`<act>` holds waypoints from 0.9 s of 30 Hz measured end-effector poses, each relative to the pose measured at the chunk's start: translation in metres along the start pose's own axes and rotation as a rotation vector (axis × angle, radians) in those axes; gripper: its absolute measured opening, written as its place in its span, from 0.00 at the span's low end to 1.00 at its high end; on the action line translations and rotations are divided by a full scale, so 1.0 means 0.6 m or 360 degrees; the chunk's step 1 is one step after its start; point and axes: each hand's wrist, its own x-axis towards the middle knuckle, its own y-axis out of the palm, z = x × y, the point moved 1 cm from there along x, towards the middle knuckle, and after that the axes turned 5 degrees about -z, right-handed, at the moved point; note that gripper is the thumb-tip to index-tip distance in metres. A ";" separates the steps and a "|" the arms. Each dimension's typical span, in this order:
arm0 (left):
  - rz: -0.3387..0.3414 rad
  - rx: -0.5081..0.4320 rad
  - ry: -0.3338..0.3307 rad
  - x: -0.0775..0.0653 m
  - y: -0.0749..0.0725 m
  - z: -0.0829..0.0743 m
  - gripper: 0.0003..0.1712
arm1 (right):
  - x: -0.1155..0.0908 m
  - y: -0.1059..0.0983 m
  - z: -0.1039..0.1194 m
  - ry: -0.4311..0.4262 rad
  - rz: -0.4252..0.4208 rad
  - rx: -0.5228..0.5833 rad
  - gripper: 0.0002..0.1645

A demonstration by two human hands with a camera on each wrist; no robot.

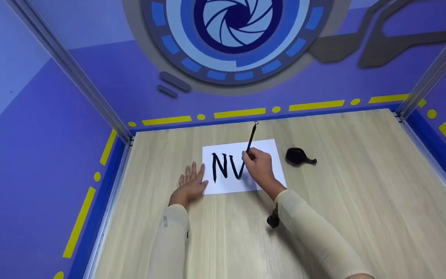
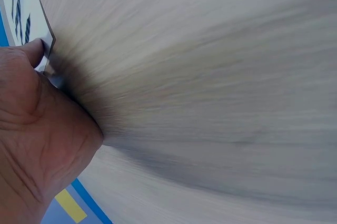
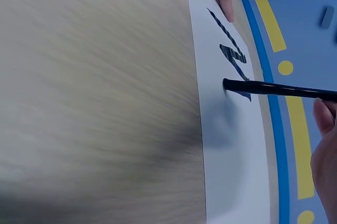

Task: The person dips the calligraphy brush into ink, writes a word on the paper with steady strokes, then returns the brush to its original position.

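Observation:
A white sheet of paper point(image 1: 227, 187) lies on the wooden table, with bold black strokes point(image 1: 220, 168) on it that look like an N and a V. My right hand point(image 1: 261, 167) pinches a black calligraphy brush point(image 1: 251, 138) with a small red loop at its top end. In the right wrist view the dark tip of the brush point(image 3: 274, 88) is right at the end of the last stroke. My left hand point(image 1: 191, 186) rests at the paper's left edge, fingers extended, and its thumb lies on the sheet in the left wrist view.
To the right of the paper sits a small black dish point(image 1: 295, 156) with a short handle. Blue and purple panels with yellow markings point(image 1: 239, 113) enclose the table point(image 1: 362, 186) at the back and sides. A black wrist device point(image 1: 273, 221) hangs under the right sleeve.

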 end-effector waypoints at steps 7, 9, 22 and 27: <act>0.0022 0.0031 -0.0034 0.003 0.001 0.001 0.42 | -0.001 -0.006 0.001 0.0010 0.0023 -0.0001 0.11; 0.0027 0.0035 -0.0039 0.003 0.001 0.001 0.42 | -0.001 -0.009 0.002 -0.0012 0.0017 0.0007 0.11; 0.0018 0.0011 -0.0026 -0.003 -0.002 0.000 0.42 | -0.016 -0.021 -0.005 -0.0158 0.0055 0.0022 0.10; 0.0023 -0.0035 -0.0019 -0.021 -0.013 -0.016 0.42 | -0.016 -0.023 -0.009 -0.0310 0.0084 -0.0016 0.11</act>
